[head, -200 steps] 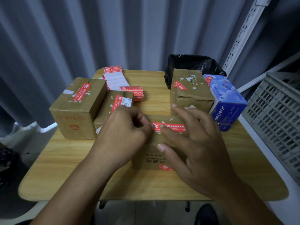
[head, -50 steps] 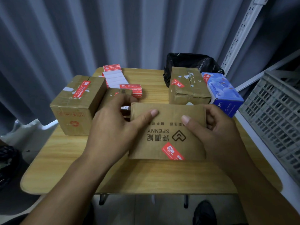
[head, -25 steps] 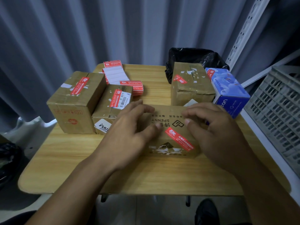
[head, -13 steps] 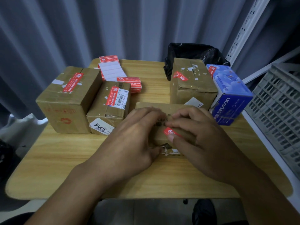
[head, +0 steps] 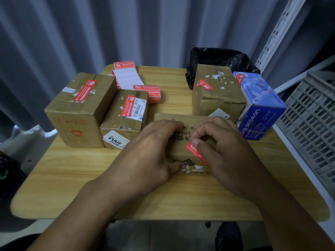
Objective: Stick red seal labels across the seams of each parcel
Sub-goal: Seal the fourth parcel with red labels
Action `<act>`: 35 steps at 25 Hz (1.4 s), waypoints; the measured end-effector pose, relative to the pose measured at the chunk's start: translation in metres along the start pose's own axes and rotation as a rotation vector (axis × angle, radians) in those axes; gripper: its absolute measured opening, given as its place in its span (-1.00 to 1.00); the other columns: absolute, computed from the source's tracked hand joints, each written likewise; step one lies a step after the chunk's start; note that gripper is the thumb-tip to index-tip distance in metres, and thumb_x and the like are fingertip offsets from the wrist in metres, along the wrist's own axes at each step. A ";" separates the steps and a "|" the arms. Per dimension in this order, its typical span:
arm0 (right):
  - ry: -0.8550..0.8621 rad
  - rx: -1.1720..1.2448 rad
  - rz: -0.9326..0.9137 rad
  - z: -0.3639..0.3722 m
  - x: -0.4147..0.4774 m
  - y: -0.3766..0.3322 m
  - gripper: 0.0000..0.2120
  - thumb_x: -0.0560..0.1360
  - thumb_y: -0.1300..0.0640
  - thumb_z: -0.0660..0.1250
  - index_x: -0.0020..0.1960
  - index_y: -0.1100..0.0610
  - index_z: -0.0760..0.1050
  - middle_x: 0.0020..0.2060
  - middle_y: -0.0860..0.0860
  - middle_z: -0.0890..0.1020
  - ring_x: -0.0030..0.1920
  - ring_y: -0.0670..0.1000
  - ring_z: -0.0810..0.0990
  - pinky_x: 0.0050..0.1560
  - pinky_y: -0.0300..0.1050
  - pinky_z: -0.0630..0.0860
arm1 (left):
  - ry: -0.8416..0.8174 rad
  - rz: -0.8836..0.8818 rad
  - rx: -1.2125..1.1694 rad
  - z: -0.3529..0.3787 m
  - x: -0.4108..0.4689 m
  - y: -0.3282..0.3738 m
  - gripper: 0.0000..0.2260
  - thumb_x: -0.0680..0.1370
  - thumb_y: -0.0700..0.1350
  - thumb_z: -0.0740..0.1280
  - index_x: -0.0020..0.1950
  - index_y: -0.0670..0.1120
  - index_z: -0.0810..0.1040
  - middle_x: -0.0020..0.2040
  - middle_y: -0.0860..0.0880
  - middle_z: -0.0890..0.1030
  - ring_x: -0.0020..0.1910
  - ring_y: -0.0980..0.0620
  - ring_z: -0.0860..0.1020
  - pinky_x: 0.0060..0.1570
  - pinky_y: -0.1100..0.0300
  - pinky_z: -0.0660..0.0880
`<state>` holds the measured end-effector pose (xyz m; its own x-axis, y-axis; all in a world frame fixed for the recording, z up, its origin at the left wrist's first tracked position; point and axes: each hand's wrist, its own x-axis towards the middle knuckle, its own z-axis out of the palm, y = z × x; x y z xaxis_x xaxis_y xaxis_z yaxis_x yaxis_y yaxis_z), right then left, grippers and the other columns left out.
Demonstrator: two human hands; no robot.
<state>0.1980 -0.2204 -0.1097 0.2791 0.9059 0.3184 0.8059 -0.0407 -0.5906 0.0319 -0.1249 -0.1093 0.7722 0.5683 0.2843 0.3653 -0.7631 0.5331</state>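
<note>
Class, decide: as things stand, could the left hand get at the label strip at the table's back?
Probably yes: the left hand grips the front parcel, but bare table leads from it to the label strip, past the barcoded parcel; it must let go first.

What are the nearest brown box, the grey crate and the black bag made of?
The nearest parcel looks like brown cardboard: matte and creased, with torn tape scraps. The grey crate seems to be hard plastic, moulded in a grid of holes. The black bag is probably thin plastic film: shiny and crinkled.
</note>
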 end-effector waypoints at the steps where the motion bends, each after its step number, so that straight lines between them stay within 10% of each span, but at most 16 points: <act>1: -0.013 0.007 -0.005 -0.001 0.000 0.000 -0.93 0.53 0.07 0.29 -0.08 -0.05 0.54 -0.02 -0.22 0.53 0.13 -0.14 0.39 0.14 -0.22 0.33 | -0.002 -0.001 0.000 0.000 0.000 0.000 -0.27 0.34 -0.01 0.61 0.45 0.05 0.42 0.36 0.13 0.46 0.31 0.27 0.30 0.15 0.70 0.06; 13: -0.150 0.329 0.017 -0.019 -0.003 -0.003 -0.93 0.54 0.04 0.29 -0.07 -0.08 0.55 -0.12 -0.12 0.62 -0.06 -0.08 0.60 -0.22 -0.28 0.53 | -0.028 0.018 0.025 0.001 0.003 -0.004 -0.37 0.34 0.03 0.60 0.38 0.07 0.51 0.43 0.17 0.44 0.44 0.24 0.29 0.35 0.46 0.16; 21: -0.076 0.425 0.003 -0.034 -0.004 0.009 -0.56 0.46 0.16 0.39 0.29 -0.16 0.52 0.08 -0.15 0.65 0.18 -0.14 0.59 0.14 -0.28 0.55 | -0.033 0.016 0.012 -0.001 0.002 -0.005 -0.40 0.37 0.01 0.59 0.39 0.09 0.52 0.44 0.20 0.41 0.44 0.27 0.26 0.25 0.65 0.05; 26: -0.129 0.182 0.016 -0.032 -0.008 0.013 -0.74 0.41 -0.14 0.47 0.07 -0.10 0.63 0.16 -0.30 0.54 0.26 -0.28 0.46 0.16 -0.25 0.50 | -0.029 0.010 0.006 0.000 0.002 -0.006 -0.39 0.35 0.01 0.60 0.37 0.08 0.53 0.43 0.20 0.42 0.44 0.29 0.26 0.28 0.62 0.07; 35: -0.084 0.150 -0.104 -0.032 -0.011 0.011 -0.98 0.47 0.06 0.42 -0.12 -0.03 0.59 0.08 -0.20 0.58 0.20 -0.19 0.52 0.10 -0.42 0.44 | -0.005 -0.038 -0.095 -0.004 0.005 -0.002 -0.48 0.36 -0.02 0.60 0.31 0.10 0.60 0.41 0.21 0.48 0.42 0.32 0.33 0.44 0.34 0.22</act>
<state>0.2204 -0.2437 -0.0962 0.1489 0.9342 0.3241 0.7394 0.1125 -0.6638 0.0325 -0.1191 -0.1057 0.7612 0.5948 0.2585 0.3440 -0.7082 0.6165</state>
